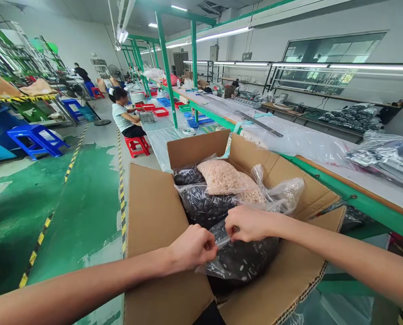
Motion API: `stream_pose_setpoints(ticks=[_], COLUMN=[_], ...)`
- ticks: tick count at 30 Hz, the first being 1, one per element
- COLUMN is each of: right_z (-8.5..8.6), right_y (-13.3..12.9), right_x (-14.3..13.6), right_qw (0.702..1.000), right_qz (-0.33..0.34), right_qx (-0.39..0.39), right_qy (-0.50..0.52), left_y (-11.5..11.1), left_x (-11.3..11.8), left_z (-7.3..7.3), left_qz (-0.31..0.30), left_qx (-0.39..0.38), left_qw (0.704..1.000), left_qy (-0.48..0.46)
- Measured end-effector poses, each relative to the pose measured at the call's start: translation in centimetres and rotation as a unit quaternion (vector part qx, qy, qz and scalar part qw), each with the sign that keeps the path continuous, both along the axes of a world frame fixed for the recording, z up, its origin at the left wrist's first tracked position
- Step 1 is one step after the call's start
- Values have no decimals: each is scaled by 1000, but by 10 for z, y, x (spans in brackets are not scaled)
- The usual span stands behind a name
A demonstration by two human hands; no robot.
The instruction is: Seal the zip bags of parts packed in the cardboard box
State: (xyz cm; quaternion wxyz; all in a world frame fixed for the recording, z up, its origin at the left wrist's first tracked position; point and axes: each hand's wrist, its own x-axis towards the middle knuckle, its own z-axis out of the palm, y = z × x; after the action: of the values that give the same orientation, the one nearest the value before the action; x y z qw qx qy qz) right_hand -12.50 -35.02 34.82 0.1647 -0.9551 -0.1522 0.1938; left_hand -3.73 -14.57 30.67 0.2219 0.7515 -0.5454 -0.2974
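Plastic bag (247,258) — pinched by left hand (195,245) and right hand (243,224) — sits in a carton (154,216) beside workshop benches (391,197).

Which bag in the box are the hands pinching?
The nearest dark-filled bag: the left hand and right hand pinch its plastic. The other bags lie farther back.

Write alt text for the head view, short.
A person's left hand and right hand pinch the edge of a clear bag of small dark pieces in an open cardboard box. More dark-filled bags and pale-filled bags lie beyond it; farther off, another person sits on a red stool.
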Motion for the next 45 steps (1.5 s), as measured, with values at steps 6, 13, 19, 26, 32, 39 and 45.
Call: stream_pose_setpoints(ticks=[6, 13, 19, 26, 32, 39, 45], right_z=[-2, -3, -6, -5, -11, -17, -8], right_y=[1, 0, -3, -3, -6, -10, -16], right_x=[-1, 2, -1, -3, -4, -5, -8], right_qw=[999, 997, 997, 996, 994, 992, 994], right_qz=[-34, -46, -56, -72, -85, -109, -102], right_qx=[36, 49, 54, 54, 67, 70, 12], right_qy=[9, 28, 7, 3, -11, -1, -36], left_y=[-4, -22, -34, -36, -41, -45, -46], left_x=[-1, -5, -5, -8, -9, -9, -7], left_z=[-1, 10, 7, 4, -5, -9, -10], left_qz=[-23, -24, -45, -42, -35, -17, -30], left_qx=[-24, -17, -47, -45, -76, -98, -89], left_qw=[999, 997, 997, 992, 992, 991, 991], left_qy=[32, -69, -49, -109, -100, -92, -100])
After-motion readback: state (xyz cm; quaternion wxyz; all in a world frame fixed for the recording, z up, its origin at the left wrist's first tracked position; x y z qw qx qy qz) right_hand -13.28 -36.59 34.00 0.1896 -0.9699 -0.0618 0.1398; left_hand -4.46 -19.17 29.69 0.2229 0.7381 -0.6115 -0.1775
